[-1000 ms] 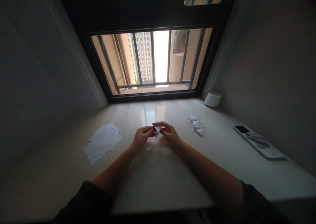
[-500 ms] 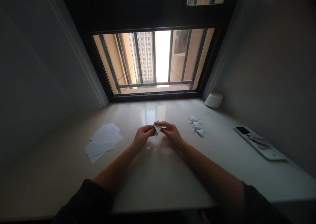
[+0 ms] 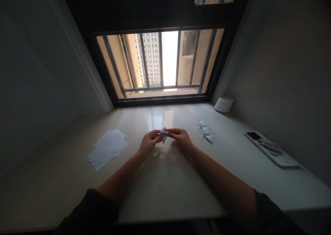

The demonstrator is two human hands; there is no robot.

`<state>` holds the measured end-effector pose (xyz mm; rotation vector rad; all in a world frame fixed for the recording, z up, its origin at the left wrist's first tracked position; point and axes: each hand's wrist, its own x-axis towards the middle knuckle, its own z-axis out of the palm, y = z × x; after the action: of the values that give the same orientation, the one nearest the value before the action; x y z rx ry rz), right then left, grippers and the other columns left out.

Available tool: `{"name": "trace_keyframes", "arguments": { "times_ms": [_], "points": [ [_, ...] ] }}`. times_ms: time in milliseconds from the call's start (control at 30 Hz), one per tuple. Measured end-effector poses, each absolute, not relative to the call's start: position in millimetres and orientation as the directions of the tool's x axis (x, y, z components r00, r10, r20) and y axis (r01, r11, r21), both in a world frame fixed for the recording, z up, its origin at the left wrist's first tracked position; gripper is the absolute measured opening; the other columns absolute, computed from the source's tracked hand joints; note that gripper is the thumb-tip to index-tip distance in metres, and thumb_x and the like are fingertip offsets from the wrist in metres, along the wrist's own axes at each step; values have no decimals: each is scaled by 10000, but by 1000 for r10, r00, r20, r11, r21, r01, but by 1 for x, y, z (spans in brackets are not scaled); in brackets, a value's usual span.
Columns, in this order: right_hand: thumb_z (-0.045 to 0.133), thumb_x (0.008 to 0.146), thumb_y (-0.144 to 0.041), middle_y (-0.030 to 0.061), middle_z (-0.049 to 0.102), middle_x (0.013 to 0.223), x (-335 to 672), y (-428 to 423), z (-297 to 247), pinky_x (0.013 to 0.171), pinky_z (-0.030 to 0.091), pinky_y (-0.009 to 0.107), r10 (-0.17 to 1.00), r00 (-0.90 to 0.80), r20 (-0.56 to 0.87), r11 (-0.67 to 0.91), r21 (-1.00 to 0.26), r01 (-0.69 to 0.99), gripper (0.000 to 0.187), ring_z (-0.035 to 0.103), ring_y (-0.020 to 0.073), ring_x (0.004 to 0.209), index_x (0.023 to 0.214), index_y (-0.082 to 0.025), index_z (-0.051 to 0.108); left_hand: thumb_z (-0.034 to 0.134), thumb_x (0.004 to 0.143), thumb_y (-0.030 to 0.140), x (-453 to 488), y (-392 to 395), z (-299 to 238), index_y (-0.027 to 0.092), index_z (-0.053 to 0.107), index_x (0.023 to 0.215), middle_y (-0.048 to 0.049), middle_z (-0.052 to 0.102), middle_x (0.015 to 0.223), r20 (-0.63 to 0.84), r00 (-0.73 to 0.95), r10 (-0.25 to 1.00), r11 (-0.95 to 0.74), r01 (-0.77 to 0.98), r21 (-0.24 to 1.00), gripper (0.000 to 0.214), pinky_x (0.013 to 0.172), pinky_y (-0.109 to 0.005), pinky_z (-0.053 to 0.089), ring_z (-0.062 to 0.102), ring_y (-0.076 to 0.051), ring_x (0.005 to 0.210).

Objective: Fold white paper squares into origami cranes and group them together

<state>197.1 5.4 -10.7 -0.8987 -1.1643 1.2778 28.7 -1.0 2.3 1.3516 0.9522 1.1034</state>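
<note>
Both of my hands meet above the middle of the pale table (image 3: pixel 165 190). Between them is a small folded white paper piece (image 3: pixel 163 135). My left hand (image 3: pixel 149 143) pinches its left side with closed fingers. My right hand (image 3: pixel 181 138) pinches its right side, fingers curled. The paper is held a little above the tabletop, and its exact shape is too small to make out.
A loose stack of white paper sheets (image 3: pixel 108 149) lies at the left. Two folded paper cranes (image 3: pixel 206 131) sit at the right of my hands. A white round container (image 3: pixel 223 104) stands near the window corner. A phone and a white tablet-like slab (image 3: pixel 271 148) lie at the far right.
The folded paper has turned slightly between my fingers and looks flatter and narrower now. My hands have stayed in nearly the same place.
</note>
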Motion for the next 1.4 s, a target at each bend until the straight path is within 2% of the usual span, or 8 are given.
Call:
{"name": "trace_keyframes", "arguments": {
  "times_ms": [200,400,567,800,967,1133,1400],
  "points": [
    [806,530,-347,48,728,736,196,5,-11,712,467,329,993,-81,90,66,-963,-262,269,638,191,703,752,-207,748,690,704,393,25,1,7,154,661,1033,-91,715,882,204,214,955,-214,25,976,407,734,-329,522,670,-223,812],
    [795,556,-337,48,727,758,196,5,-11,697,449,307,990,-111,82,48,-959,-278,287,619,162,686,806,-204,746,697,700,374,24,0,6,157,702,968,-89,719,915,286,150,946,-296,45,954,345,775,-357,530,676,-233,822],
    [779,580,-379,61,728,801,196,3,-9,726,457,328,991,-112,71,36,-957,-289,318,632,181,720,838,-197,744,734,657,350,26,0,7,137,730,852,-90,726,847,258,86,962,-258,-2,966,289,800,-375,525,669,-227,800],
    [807,534,-345,44,712,712,197,2,-5,668,439,294,997,-29,65,55,-964,-259,251,612,161,668,714,-188,731,749,640,319,27,-1,9,141,725,811,-82,725,807,228,100,969,-228,-11,974,248,775,-346,522,667,-207,762],
    [815,510,-335,32,697,650,198,4,-8,630,423,279,999,-48,23,11,-972,-234,243,587,137,602,674,-182,724,750,636,319,27,0,8,144,721,778,-76,725,785,200,81,976,-201,5,980,227,765,-336,518,670,-208,758],
    [805,511,-367,48,700,671,199,4,-9,638,446,298,999,-49,-9,-19,-976,-215,273,612,157,623,681,-172,715,744,639,334,26,0,6,154,722,782,-73,726,797,231,102,968,-233,9,972,230,783,-347,515,672,-215,776],
    [817,471,-356,39,690,648,198,6,-11,594,441,280,999,-35,26,20,-989,-150,298,590,146,589,662,-164,693,726,662,349,25,-1,7,165,717,789,-64,725,808,311,76,947,-316,79,945,223,770,-334,513,670,-210,774]
  ]
}}
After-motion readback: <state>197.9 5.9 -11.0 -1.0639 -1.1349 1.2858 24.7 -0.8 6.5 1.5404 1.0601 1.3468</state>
